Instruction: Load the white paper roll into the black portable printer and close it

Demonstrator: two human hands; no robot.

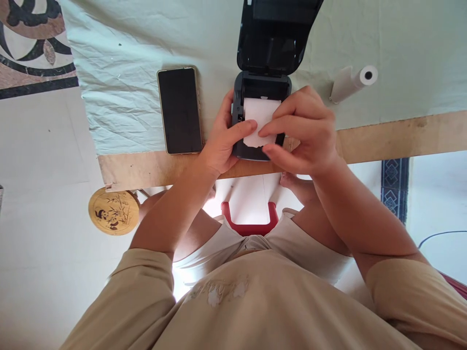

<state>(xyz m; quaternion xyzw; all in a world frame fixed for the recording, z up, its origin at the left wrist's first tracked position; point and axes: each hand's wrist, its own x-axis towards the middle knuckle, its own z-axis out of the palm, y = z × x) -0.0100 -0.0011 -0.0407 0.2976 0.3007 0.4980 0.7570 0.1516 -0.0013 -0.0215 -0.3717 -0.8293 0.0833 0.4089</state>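
1. Shirt front [233, 291], below both hands: a pale worn print is showing, too faded to read.
2. Round wooden disc [114, 212], below and to the left of the left hand [222, 141]: it is bearing a panda and bamboo drawing, with no legible lettering.
3. Phone [180, 110], just left of the left hand: its screen is showing dark, with no text.
4. Small printer [261, 116], under the fingertips of both hands: no brand or label is reading on its dark casing or its white paper [260, 121].
5. Paper roll [353, 82], to the upper right of the right hand [302, 131]: it is lying blank.
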